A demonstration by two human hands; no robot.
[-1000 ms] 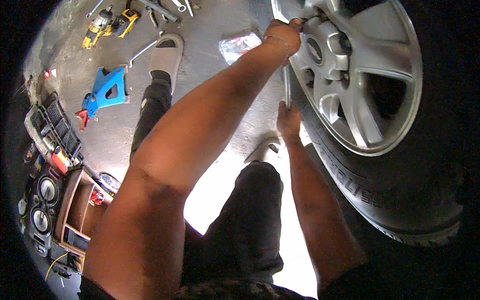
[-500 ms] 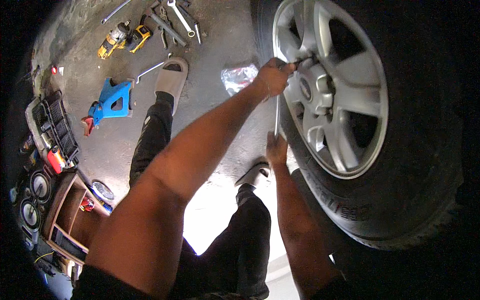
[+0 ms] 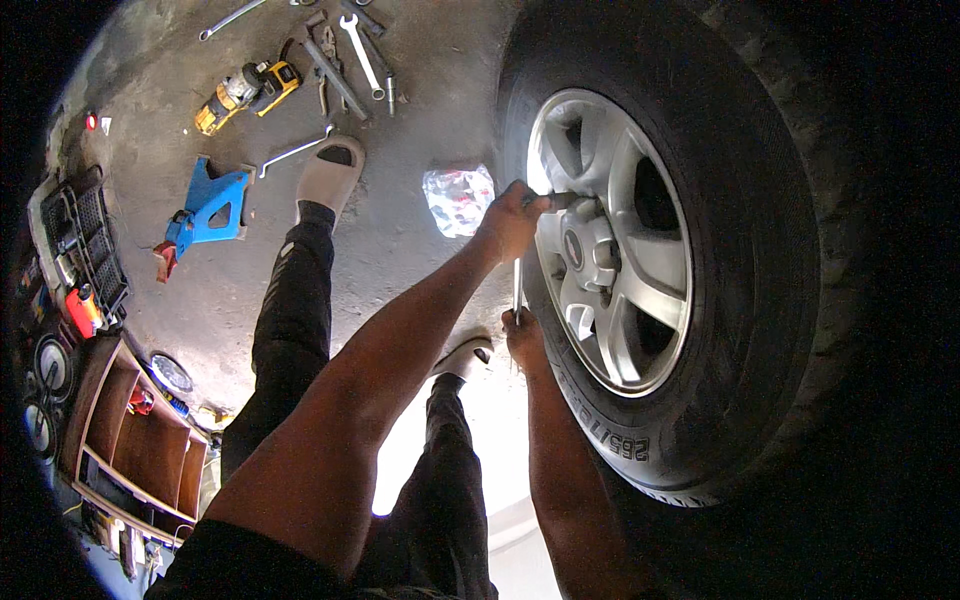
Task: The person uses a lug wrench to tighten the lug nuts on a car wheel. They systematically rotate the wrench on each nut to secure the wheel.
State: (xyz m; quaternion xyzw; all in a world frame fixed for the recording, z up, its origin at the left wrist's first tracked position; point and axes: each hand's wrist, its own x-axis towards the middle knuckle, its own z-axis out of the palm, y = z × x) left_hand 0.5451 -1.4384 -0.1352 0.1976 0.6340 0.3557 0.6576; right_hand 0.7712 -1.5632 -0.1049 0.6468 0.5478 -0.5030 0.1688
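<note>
My left hand (image 3: pixel 510 220) is closed round the head end of a long-handled socket wrench (image 3: pixel 518 285). Its dark socket (image 3: pixel 566 200) reaches to a lug nut position above the hub cap (image 3: pixel 574 248) of a silver alloy wheel (image 3: pixel 650 293). Lower down, my right hand (image 3: pixel 524 338) grips the far end of the same bar, which hangs roughly upright beside the rim. A large black tyre (image 3: pixel 740 200) surrounds the wheel. Whether the socket sits fully on the nut is hidden.
A clear plastic bag (image 3: pixel 458 200) lies left of my hands. Farther left are a blue jack stand (image 3: pixel 215 205), a yellow power tool (image 3: pixel 245 95) and several wrenches (image 3: pixel 362 58). A wooden shelf unit (image 3: pixel 140 440) stands at lower left. My sandalled feet (image 3: pixel 330 178) straddle the floor.
My view has shifted, so the wheel appears smaller and more of the tyre shows. Both hands keep their grip on the socket wrench, whose place against the wheel looks nearly the same.
</note>
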